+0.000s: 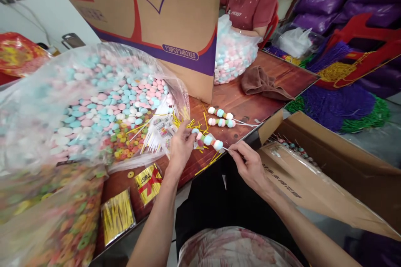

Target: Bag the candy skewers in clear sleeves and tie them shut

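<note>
A candy skewer [208, 139], with pastel marshmallows and gummy rings on a white stick, is held slanting over the table's front edge. At its upper left end, the fingers of my left hand [181, 147] are closed on the endmost candy. My right hand [248, 162] pinches the bare stick at the lower right. Just behind lie two finished-looking skewers [222, 122], side by side with their sticks pointing right. Gold twist ties [196, 125] are scattered beside my left hand. White sticks [153, 135] fan out from a printed wrapper to its left.
A big clear bag of marshmallows [90, 112] and gummy rings [128, 139] fills the left. Gold tie packs [117, 216] lie in front. A tall carton [175, 21] stands behind; a co-worker [250, 4] sits beyond it. An open box [313, 183] holding skewers is at right.
</note>
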`<state>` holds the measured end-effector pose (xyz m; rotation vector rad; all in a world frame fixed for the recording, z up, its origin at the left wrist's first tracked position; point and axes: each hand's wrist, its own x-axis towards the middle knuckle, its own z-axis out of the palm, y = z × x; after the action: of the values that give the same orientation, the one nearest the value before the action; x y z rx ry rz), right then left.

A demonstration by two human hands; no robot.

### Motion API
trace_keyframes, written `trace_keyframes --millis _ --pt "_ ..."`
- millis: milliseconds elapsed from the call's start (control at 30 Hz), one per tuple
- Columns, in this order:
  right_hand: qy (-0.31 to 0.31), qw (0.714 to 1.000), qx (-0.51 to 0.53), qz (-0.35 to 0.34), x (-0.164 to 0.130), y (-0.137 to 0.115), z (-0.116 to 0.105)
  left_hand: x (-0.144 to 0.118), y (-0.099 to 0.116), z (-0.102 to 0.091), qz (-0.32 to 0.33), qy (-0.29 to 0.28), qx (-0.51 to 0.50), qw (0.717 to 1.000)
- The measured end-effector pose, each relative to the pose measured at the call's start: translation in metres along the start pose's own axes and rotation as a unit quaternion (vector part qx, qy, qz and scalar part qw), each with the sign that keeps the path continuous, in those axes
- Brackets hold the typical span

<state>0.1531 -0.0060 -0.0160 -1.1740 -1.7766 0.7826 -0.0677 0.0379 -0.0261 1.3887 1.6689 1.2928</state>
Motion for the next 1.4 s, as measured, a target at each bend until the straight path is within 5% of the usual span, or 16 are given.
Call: trace_keyframes --millis 267,767,1100,1400 --pt "0.0 0.999 -0.034 0.025 -0.005 -0.003 0.004 -0.011 0.003 -0.004 0.069 -0.028 0.127 0.989" --pt "-0.063 0.993 -0.069 0.066 -0.001 -0.014 0.015 -0.018 -0.008 0.005 0.017 -0.019 0.007 1.0" --pt "0.023 0.995 -0.014 0.1 -0.009 -0.017 0.048 -0.027 0.005 0.005 0.056 0.013 0.079 0.995" --pt "0.03 0.994 -0.013 0.104 0.001 -0.023 0.042 -0.027 0.011 0.001 0.029 -0.028 0.044 0.998"
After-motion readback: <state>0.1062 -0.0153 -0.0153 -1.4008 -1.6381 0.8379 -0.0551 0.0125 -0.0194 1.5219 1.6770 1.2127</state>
